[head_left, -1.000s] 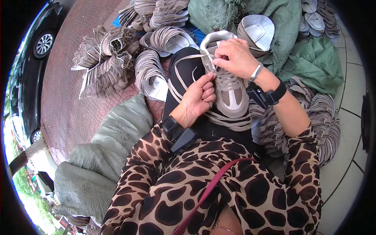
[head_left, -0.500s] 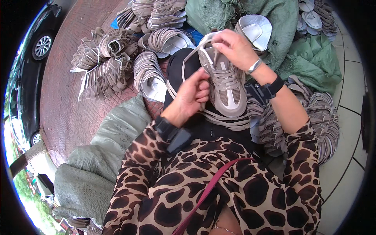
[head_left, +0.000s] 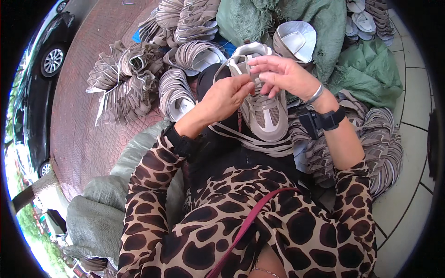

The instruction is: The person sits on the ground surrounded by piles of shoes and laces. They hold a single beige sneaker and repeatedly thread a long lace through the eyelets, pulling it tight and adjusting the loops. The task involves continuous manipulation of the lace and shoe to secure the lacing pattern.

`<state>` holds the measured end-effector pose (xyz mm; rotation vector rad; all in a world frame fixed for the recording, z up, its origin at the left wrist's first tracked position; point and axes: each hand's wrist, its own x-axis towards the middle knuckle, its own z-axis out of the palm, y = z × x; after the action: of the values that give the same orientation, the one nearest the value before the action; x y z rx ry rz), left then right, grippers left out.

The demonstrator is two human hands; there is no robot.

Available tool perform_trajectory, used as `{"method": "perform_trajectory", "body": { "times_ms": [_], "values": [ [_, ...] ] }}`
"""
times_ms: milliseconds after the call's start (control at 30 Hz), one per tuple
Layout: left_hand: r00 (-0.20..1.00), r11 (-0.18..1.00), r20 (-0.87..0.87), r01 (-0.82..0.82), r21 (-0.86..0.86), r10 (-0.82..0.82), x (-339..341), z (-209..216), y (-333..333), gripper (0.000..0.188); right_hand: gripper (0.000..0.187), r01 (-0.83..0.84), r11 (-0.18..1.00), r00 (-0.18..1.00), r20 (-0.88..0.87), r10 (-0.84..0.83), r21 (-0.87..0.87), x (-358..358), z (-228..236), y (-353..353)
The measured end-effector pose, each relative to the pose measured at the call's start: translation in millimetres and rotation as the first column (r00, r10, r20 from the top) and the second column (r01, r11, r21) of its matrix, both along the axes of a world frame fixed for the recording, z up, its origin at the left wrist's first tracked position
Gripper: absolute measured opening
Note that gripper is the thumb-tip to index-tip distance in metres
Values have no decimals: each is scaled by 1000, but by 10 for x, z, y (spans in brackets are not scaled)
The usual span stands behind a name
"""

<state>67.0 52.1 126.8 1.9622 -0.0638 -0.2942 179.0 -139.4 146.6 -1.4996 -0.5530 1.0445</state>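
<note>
A beige and grey sneaker upper [head_left: 270, 121] rests on my dark-trousered lap, its toe toward me and its collar away. Laces cross its front, and a loop of shoelace [head_left: 223, 69] stands out at its left. My left hand [head_left: 227, 97] is over the upper's left edge, thumb and fingertips pinched together; whatever they hold is hidden. Above the lacing, my right hand [head_left: 289, 79] has its fingers apart and slightly curled, with nothing visibly in them. Several loose shoelaces [head_left: 264, 147] lie across my lap below the toe.
Stacked shoe uppers [head_left: 127, 85] lie ahead on the red paving [head_left: 92, 134], with another pile [head_left: 375, 148] at my right. Green woven sacks [head_left: 366, 78] stand ahead and right; a grey-green sack [head_left: 99, 217] is at my left. Beyond the paving stands a black car [head_left: 39, 97].
My right hand has come off the collar toward me, its fingers spreading. My left hand has risen and turned inward over the upper, closer to the right hand.
</note>
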Motion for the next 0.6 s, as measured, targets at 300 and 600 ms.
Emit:
{"method": "perform_trajectory", "body": {
  "times_ms": [300,600],
  "values": [
    [975,966,53,-205,-158,216,6,-103,-82,19,15,-15,1000,993,119,17,-15,-15,-214,-12],
    [923,928,190,-357,105,334,28,-245,-161,13,48,60,944,998,21,-56,-324,-370,-22,-135]
  ]
}}
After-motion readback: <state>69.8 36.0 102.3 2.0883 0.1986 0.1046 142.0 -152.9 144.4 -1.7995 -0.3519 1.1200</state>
